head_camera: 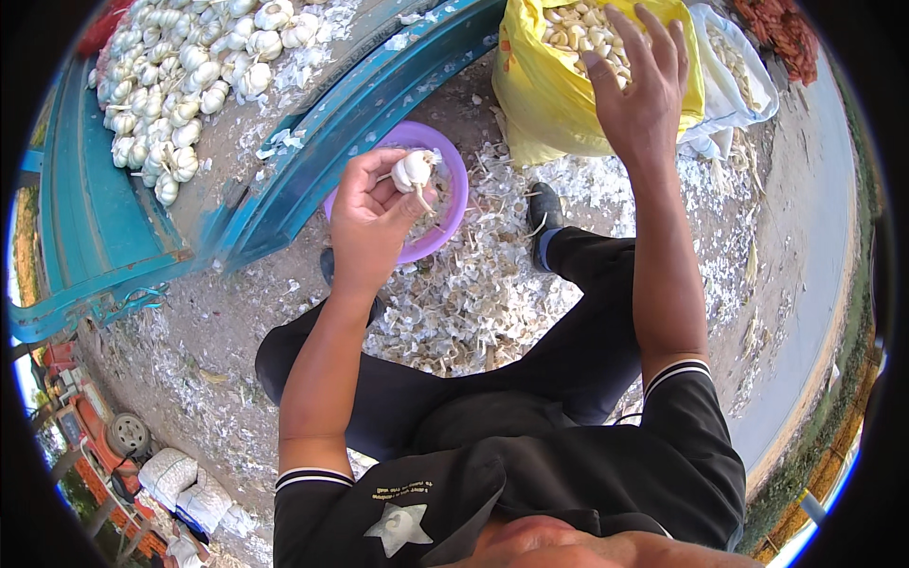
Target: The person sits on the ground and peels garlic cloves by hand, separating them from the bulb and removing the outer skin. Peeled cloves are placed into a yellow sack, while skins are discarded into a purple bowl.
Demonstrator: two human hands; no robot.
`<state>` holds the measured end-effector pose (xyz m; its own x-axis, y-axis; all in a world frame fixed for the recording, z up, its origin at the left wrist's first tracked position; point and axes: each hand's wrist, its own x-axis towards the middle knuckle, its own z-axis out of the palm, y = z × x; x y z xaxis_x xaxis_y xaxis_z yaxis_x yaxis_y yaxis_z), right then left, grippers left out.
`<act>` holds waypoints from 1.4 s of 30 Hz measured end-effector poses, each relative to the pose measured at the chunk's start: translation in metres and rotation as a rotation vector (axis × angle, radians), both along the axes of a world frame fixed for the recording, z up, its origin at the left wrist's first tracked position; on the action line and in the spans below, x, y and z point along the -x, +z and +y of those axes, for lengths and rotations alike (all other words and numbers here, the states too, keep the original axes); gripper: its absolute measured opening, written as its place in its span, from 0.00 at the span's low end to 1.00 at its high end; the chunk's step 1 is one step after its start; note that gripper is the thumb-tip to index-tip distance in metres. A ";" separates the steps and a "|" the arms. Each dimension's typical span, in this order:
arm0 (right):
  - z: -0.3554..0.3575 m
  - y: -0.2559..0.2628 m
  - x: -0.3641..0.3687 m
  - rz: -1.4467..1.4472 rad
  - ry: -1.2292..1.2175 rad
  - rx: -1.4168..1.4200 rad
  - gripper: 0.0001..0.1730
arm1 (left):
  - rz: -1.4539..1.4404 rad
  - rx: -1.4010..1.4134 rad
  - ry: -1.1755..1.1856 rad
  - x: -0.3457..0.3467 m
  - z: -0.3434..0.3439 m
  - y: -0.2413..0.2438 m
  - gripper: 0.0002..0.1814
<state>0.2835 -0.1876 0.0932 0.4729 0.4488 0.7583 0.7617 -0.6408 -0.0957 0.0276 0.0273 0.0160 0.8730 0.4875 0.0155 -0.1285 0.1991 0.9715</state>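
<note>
My left hand (376,213) holds a white garlic bulb (412,171), its dry stem pointing down toward my thumb, above a purple plastic basin (456,186). The basin has papery skins in it and is partly hidden by the hand. Over the mouth of a yellow sack (543,117) is my right hand (643,85), fingers apart and nothing visible in it. Loose peeled-off garlic cloves (586,32) fill the sack's top. A heap of whole garlic bulbs (177,78) lies on the blue metal truck bed at the upper left.
The bed's blue metal side panel (334,149) runs diagonally beside the basin. A white sack (756,85) of cloves stands right of the yellow one, near a red mesh bundle (781,35). Garlic skins (469,305) cover the ground between my feet. An orange vehicle (89,426) stands at lower left.
</note>
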 end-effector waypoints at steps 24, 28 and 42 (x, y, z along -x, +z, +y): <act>0.061 -0.039 0.094 1.880 0.710 -0.315 0.19 | 0.044 -0.034 -0.070 0.014 0.013 0.005 0.29; 0.063 -0.051 0.094 1.945 0.807 -0.389 0.21 | 0.083 0.030 -0.038 0.011 0.008 0.007 0.31; 0.066 -0.051 0.102 1.851 0.737 -0.276 0.20 | 0.039 -0.313 0.020 0.008 0.002 0.000 0.25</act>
<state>0.1820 -0.1220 0.0423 0.4287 0.8632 -0.2666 -0.2943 -0.1455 -0.9446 0.0197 0.0292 0.0164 0.8661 0.4815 0.1346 -0.0910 -0.1128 0.9894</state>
